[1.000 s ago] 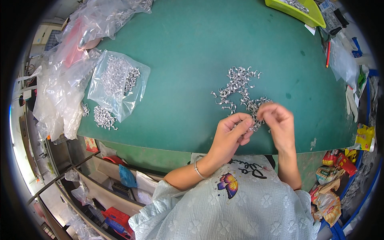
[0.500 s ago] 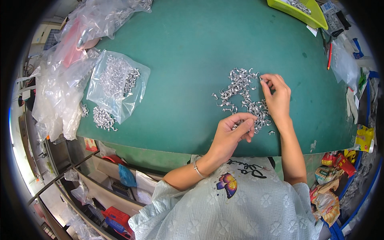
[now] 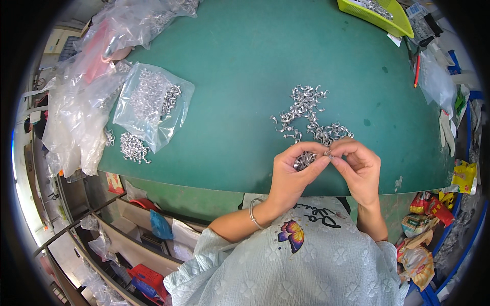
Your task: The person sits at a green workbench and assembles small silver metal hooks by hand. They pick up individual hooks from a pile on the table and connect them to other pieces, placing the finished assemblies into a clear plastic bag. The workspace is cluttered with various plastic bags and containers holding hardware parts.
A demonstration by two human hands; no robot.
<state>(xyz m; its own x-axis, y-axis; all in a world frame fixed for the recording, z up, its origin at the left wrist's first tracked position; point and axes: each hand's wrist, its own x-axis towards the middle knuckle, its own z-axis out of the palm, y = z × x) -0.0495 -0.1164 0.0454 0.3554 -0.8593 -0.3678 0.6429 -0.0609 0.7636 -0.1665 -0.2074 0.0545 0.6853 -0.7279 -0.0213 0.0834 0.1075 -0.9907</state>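
Note:
Small curved silvery metal pieces [image 3: 305, 102] lie in a loose heap on the green table, right of the middle. My left hand [image 3: 301, 166] is closed near the table's front edge, with a cluster of the same metal pieces [image 3: 304, 160] in its palm. Against its thumb and forefinger tips, my right hand [image 3: 357, 166] pinches a small metal piece [image 3: 327, 153]. The fingertips of both hands meet there, hiding most of that piece. The near end of the heap lies just beyond the hands.
On the left, a clear plastic bag [image 3: 153, 107] holds more metal pieces, beside a small pile [image 3: 133, 148]. Crumpled plastic bags [image 3: 76, 117] cover the far left edge. A lime-green basket [image 3: 377, 18] stands at the far right, with a red pen [image 3: 417, 70] nearby.
My right hand has come from the heap's far right side back toward me and met my left hand's fingertips. My left hand stays near the front edge, its palm pieces now more visible.

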